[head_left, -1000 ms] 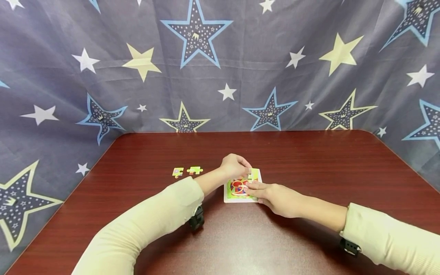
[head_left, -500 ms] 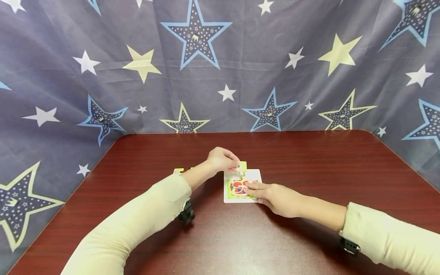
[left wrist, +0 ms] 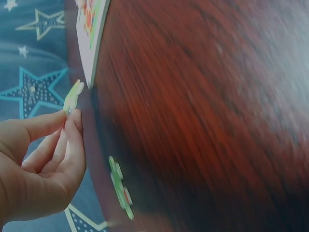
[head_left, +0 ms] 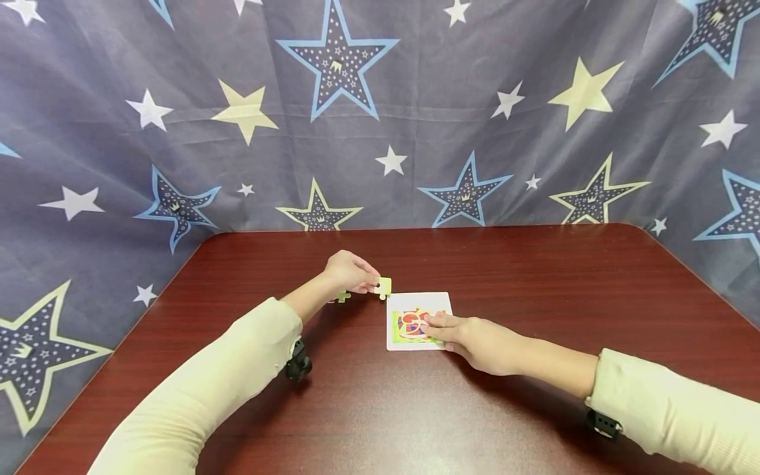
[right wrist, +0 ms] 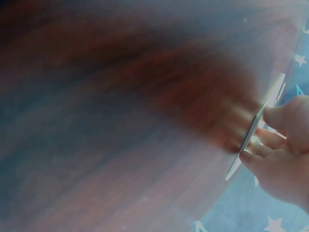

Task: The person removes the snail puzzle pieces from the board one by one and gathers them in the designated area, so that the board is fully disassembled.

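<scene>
Between thumb and fingertips, my left hand (head_left: 351, 272) pinches a yellow-green jigsaw piece (head_left: 384, 286), held just off the back left corner of a small white puzzle board (head_left: 418, 301). The left wrist view shows this piece (left wrist: 73, 96) tilted, clear of the tabletop. Joined pieces with a red, blue and green picture fill the front part of the board; its back strip is bare white. My right hand (head_left: 487, 344) lies over the board's right side, fingers stretched out onto the picture. Seen from the right wrist, the thumb is at the board's edge (right wrist: 232, 169).
Behind my left hand lies a loose green jigsaw piece (head_left: 343, 297), partly hidden by the hand; it appears whole in the left wrist view as a thin loose piece (left wrist: 119, 187). The dark red wooden table (head_left: 534, 277) ends at a star-patterned curtain (head_left: 380, 132).
My left hand has lifted the yellow-green jigsaw piece from the board's back strip and carried it left, baring the white there. My right hand has stayed in place.
</scene>
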`<state>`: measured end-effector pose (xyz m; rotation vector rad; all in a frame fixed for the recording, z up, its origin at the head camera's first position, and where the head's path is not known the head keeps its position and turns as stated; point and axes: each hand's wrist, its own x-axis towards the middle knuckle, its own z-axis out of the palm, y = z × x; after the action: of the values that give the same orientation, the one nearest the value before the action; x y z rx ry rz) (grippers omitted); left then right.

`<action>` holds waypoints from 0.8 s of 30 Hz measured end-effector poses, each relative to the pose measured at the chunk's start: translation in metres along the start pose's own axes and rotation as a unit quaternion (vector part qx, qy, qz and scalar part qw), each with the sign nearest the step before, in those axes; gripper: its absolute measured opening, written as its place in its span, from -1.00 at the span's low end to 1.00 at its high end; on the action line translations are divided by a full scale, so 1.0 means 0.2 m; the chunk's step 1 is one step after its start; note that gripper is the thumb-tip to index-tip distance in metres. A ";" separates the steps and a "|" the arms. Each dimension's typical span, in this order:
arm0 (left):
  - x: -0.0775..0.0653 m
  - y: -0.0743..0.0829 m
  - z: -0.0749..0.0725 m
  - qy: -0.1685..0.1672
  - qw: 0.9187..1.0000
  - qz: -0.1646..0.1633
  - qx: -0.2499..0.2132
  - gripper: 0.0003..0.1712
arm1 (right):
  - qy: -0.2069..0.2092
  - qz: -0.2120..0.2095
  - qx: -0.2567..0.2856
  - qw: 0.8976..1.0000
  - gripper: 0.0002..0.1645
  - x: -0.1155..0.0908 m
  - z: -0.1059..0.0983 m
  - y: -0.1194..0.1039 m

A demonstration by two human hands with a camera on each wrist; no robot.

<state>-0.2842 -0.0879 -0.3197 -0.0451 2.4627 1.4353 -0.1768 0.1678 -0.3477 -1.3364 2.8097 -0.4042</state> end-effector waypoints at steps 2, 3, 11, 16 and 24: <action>0.01 -0.02 -0.02 -0.001 1.000 -0.005 0.007 -0.79 | -0.001 0.001 0.001 1.000 -0.49 0.00 0.00 0.00; 0.01 -0.03 -0.02 -0.001 1.000 -0.007 0.011 -0.80 | -0.002 0.001 0.001 1.000 -0.49 0.00 0.00 0.00; 0.02 -0.07 -0.06 0.000 0.997 0.009 0.075 -0.85 | 0.005 -0.002 -0.004 1.000 -0.50 -0.01 0.00 0.00; 0.02 -0.07 -0.05 0.016 0.988 0.041 0.146 -0.88 | 0.006 -0.005 -0.001 1.000 -0.50 -0.01 0.00 0.00; 0.00 -0.07 -0.03 0.038 0.971 0.073 0.223 -0.87 | 0.006 -0.005 -0.003 1.000 -0.50 0.00 0.00 0.00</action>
<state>-0.2840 -0.1000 -0.3289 0.1813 2.8438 0.9104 -0.1761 0.1681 -0.3475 -1.3554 2.8164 -0.4046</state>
